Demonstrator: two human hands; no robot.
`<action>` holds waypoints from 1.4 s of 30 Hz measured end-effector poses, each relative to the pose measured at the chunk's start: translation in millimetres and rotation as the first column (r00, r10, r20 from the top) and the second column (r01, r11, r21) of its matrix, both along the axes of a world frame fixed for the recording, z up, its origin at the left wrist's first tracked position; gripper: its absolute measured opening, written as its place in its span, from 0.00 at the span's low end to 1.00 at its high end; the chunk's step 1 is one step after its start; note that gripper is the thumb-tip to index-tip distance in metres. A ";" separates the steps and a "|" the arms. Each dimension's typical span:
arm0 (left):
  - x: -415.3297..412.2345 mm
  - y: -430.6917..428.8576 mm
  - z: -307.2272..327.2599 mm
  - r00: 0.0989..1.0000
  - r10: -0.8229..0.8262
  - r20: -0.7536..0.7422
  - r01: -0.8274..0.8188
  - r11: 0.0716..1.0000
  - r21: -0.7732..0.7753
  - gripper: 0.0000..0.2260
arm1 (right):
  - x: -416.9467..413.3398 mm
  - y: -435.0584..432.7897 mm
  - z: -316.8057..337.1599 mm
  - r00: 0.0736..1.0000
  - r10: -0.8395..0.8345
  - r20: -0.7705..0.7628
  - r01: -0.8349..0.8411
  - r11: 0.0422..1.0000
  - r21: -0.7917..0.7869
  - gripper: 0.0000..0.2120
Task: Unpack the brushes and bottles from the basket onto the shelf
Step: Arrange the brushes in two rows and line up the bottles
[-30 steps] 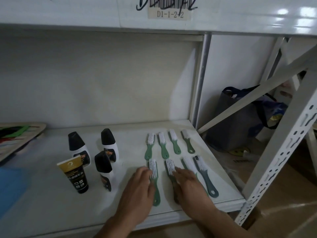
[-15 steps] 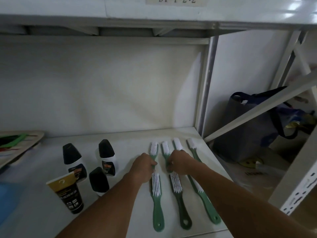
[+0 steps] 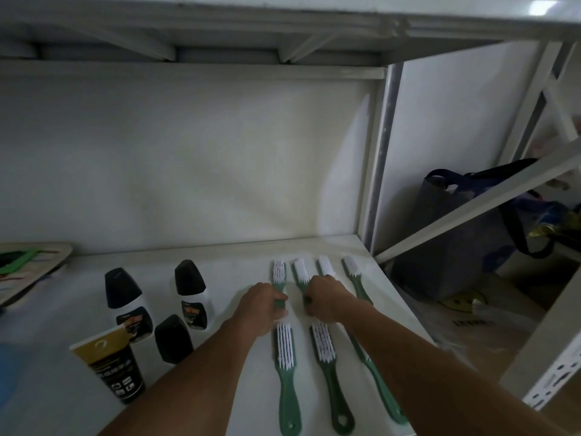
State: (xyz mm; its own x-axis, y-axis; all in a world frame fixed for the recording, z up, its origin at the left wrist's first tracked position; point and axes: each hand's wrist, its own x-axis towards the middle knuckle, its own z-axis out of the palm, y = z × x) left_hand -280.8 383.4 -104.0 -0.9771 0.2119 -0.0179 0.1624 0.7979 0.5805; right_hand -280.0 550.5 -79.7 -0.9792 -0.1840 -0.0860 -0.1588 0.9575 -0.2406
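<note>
Head view, looking down onto white shelf (image 3: pixel 220 265). Both hands at back row of green brushes: left hand (image 3: pixel 262 305) closed over handle of back-left brush (image 3: pixel 279 272), right hand (image 3: pixel 327 297) curled on handle of second back brush (image 3: pixel 301 271). Two more back-row brushes at 1 o'clock of right hand, third back brush (image 3: pixel 326 265) partly under the wrist, fourth back brush (image 3: pixel 351 266) clear of it. Front row toward 6 o'clock: front-left brush (image 3: pixel 285 347), front-middle brush (image 3: pixel 323 343), and front-right brush (image 3: pixel 382 394) mostly hidden beneath right forearm. Bottles at 9 o'clock of left hand: tall bottle (image 3: pixel 125 302), rear bottle (image 3: pixel 191 294), small dark bottle (image 3: pixel 173 338), plus black tube (image 3: pixel 116 369) standing on its cap. Basket not in view.

Handling, judged only: brushes looked light, rigid plastic, bristles soft and springy; best taken by mid-handle, not by bristle head, which would flex. Smooth shelf likely let them slide when nudged, so straightening by fingertip push seemed enough. Bottles looked heavier, narrow-based, easy to tip if brushed by a forearm.

Against frame half a second earlier: hands on same two back-row handles, barely shifted; view tilted slightly down and closer. Against frame a second earlier: hands had gone from front row, near shelf edge, up to back row. Brush rows and bottles otherwise unmoved.
</note>
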 end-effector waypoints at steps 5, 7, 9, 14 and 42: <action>0.5 0.3 -2.8 0.999 0.017 -0.037 -0.017 1.000 0.008 0.18 | 0.8 -3.7 -4.5 0.996 -0.065 -0.055 0.064 0.998 -0.020 0.12; 0.1 -0.3 -4.6 0.999 0.017 -0.035 -0.016 1.000 0.019 0.18 | 0.6 -4.4 -5.7 0.991 -0.107 -0.083 0.105 0.994 -0.024 0.13; 0.2 -0.2 -5.1 0.999 0.014 -0.038 -0.013 1.000 0.022 0.18 | -0.2 -5.9 -7.6 0.985 -0.126 -0.114 0.125 0.992 -0.023 0.12; -1.5 0.5 -7.4 0.999 0.008 -0.042 -0.008 1.000 0.014 0.18 | 0.6 -10.1 -8.8 0.974 -0.183 -0.133 0.181 0.983 -0.032 0.10; 5.0 122.1 28.0 0.975 -0.170 -0.140 0.099 0.905 -0.413 0.15 | 1.1 115.5 -17.0 0.924 -0.381 -0.036 0.368 0.911 -0.188 0.16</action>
